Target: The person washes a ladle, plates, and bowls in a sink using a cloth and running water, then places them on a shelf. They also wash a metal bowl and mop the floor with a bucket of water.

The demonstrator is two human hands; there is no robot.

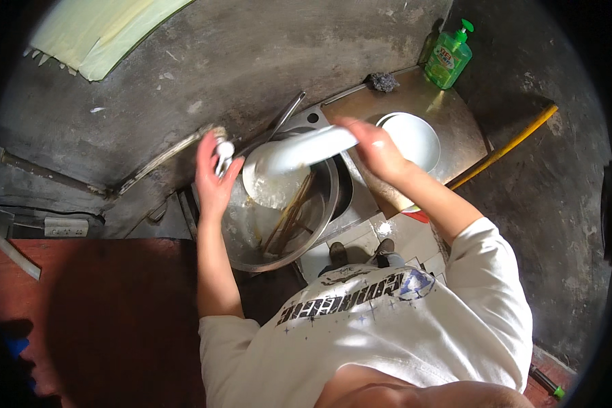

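Note:
My right hand (380, 150) grips the rim of a white dish (311, 148), which is tilted and blurred above a large metal basin (332, 214). My left hand (215, 178) has its thumb and fingers spread around a white tap (225, 150) by the wall; whether they touch it is unclear. Inside the basin another white dish (273, 186) lies partly under the held one. Several wooden chopsticks (291, 214) lean beside it in the basin. A metal handle (288, 113) sticks up behind the basin.
White bowls (415, 140) stand on the metal counter (459, 122) at right. Behind them are a steel-wool scrubber (384, 81) and a green pump bottle (448, 58). A yellow pipe (510, 143) runs along the right wall. A red tabletop (20, 301) lies at left, below a power socket (66, 227).

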